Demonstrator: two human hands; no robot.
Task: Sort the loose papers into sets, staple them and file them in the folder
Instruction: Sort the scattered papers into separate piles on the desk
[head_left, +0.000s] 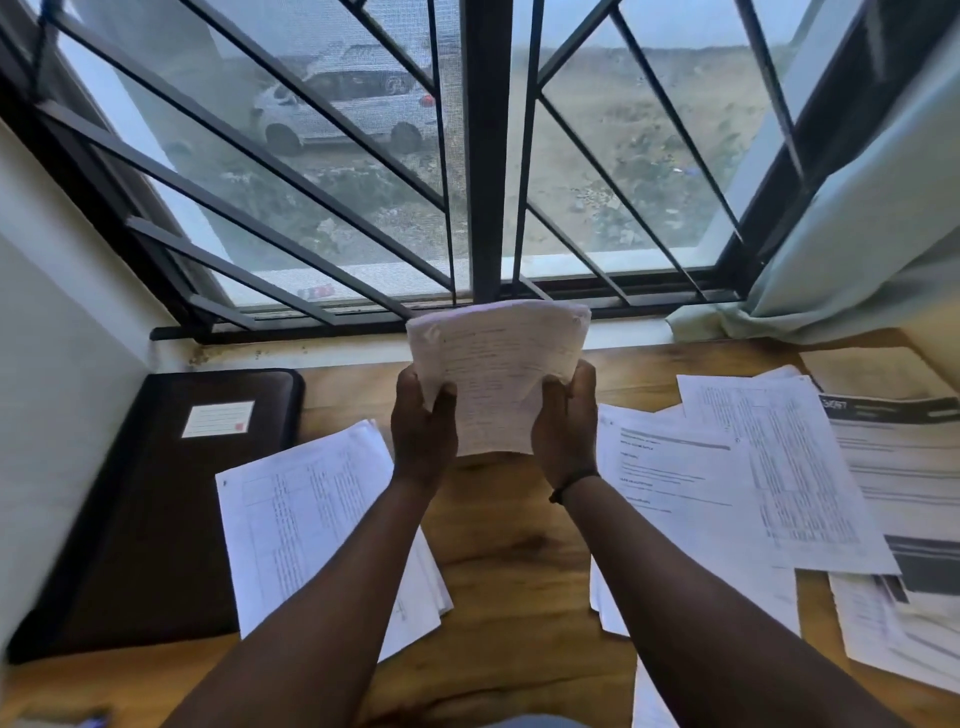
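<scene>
**Paper set raised in both hands over desk**

Window fills the upper view, barred in dark metal, with a pale curtain gathered at its right edge. Below it I see a wooden desk. At the desk's left lies a dark folder, closed, a white label on its cover. Loose printed sheets overlap across the right side; a smaller stack lies just beside the folder, partly under the left forearm.

I record a bundle of papers held upright above the desk centre, in front of the sill, its sides bowed inward. The left hand grips its lower left edge, thumb curled over the front. The right hand grips the lower right edge likewise. A dark band circles the right wrist.
</scene>
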